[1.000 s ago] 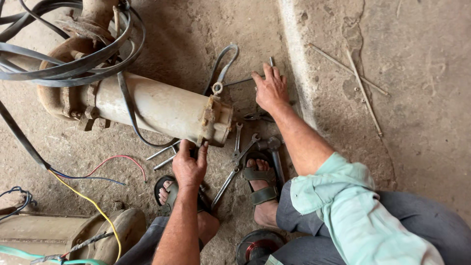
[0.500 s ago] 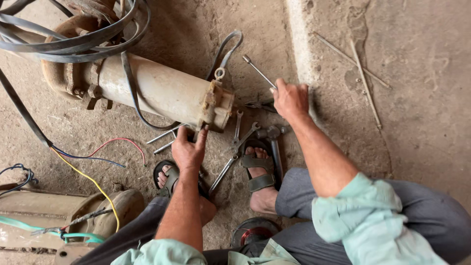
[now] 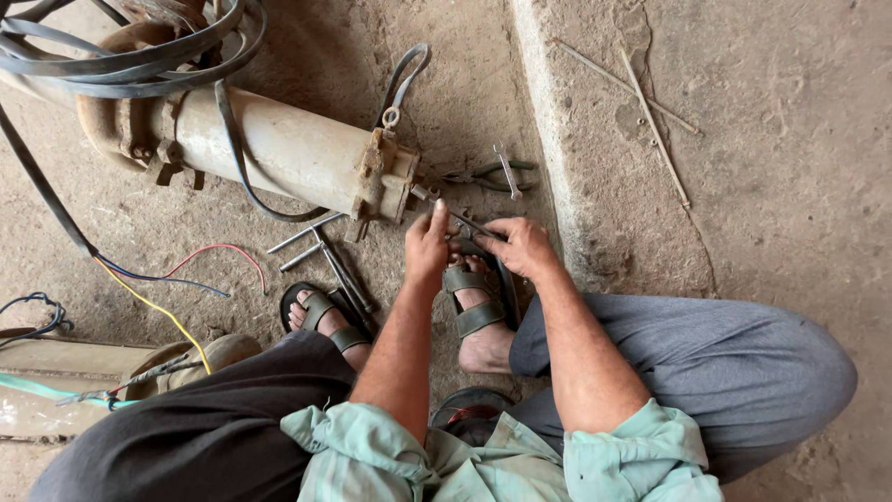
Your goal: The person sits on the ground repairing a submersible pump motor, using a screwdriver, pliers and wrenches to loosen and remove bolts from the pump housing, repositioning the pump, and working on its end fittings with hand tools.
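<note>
A dirty cream cylindrical pump body [image 3: 279,149] lies on the dirt floor, its rusty flanged end [image 3: 386,177] facing me. My right hand [image 3: 522,247] is closed around a thin dark metal tool [image 3: 474,224], held just below that flange. My left hand [image 3: 426,249] is right beside it, fingers together and pointing up at the flange. Its thumb side meets the tool's other end, and the grip there is hidden. Both hands hover over my sandalled right foot [image 3: 476,311].
Pliers [image 3: 483,175] and a small spanner [image 3: 506,169] lie right of the flange. Metal rods and wrenches [image 3: 327,253] lie beside my left foot [image 3: 321,311]. Black hoses [image 3: 111,65] coil at top left. Coloured wires [image 3: 177,279] trail left. A concrete ledge [image 3: 548,139] rises on the right.
My right hand came back from beside the ledge carrying the thin tool. My left hand moved right to meet it. The view shifted slightly.
</note>
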Tool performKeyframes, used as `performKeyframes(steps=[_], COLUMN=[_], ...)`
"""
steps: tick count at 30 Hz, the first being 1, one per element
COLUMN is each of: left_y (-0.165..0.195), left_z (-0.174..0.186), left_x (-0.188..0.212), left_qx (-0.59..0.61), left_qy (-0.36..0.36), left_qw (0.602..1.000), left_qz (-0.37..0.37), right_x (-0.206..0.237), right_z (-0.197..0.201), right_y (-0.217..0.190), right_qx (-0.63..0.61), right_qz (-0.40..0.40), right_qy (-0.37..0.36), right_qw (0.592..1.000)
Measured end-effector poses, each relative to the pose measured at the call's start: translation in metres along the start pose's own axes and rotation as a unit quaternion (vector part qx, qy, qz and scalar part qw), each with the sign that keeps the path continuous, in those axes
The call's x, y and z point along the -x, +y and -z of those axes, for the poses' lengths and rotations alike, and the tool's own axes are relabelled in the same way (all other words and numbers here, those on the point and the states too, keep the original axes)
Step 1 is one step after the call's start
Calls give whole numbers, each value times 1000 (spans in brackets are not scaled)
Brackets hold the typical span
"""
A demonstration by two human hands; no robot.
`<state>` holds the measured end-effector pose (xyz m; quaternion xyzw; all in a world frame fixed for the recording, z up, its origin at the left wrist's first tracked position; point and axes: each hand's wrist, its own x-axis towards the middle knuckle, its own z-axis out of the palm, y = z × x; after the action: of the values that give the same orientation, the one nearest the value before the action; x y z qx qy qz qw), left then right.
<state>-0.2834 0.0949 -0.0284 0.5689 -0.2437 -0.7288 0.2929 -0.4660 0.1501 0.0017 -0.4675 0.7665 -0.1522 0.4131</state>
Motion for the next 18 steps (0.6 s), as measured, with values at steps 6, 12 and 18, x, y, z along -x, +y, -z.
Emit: performKeyframes(steps=[6, 12, 18], left_y=[9, 9, 10], left_z=[-14, -29, -34], left_x=[-21, -27, -18], left_qx=[40, 86, 129], left_qy=[1, 50, 37], left_qw=[999, 995, 991], left_qz=[15, 27, -1], right_x=[-7, -10, -16], right_z=[-5, 2, 13], right_y=[4, 9, -2], right_qx=[57, -40, -295], right_qz=[-32, 4, -289], right_qy=[-17, 231, 182], right_qw=[998, 972, 892])
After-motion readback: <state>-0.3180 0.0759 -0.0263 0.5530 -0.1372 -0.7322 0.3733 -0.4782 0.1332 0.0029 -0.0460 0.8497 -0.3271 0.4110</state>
